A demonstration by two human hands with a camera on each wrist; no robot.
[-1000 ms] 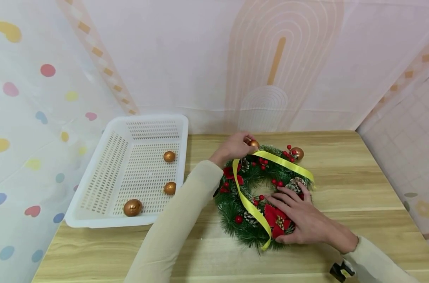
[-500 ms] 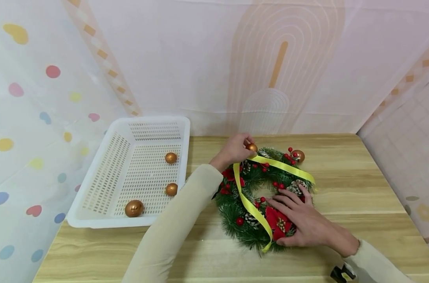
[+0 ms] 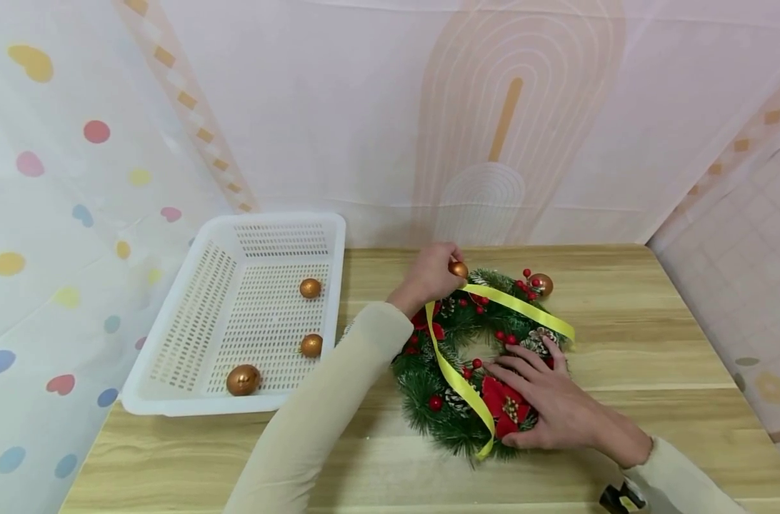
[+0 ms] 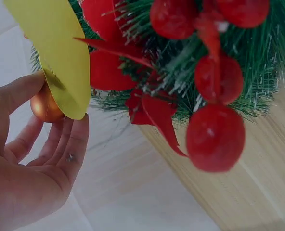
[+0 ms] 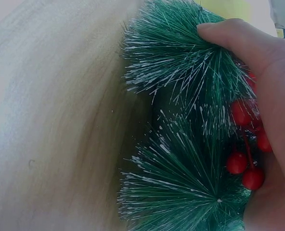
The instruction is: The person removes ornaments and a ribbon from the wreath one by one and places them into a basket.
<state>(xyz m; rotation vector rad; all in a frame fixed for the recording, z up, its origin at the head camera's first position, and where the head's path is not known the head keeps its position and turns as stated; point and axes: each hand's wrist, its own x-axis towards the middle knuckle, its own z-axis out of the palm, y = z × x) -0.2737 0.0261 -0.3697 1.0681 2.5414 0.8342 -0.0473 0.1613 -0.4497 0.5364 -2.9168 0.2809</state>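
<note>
On the table lies a green wreath with red flowers, berries and pine cones, a yellow ribbon draped across its top. At its upper left edge my left hand holds a copper ball ornament between thumb and fingers. In the left wrist view the ribbon hangs in front of part of the ball. My right hand rests on the wreath's lower right, fingers spread beside a red poinsettia; its thumb lies over the needles in the right wrist view.
Left of the wreath stands a white plastic basket holding copper balls, one larger than the other two. Another copper ball sits at the wreath's upper right edge, beside red berries. A patterned curtain rises behind the table.
My left hand and the ball have shifted slightly left along the wreath's edge. The right hand stays in place on the wreath. The head view has tilted a little.
</note>
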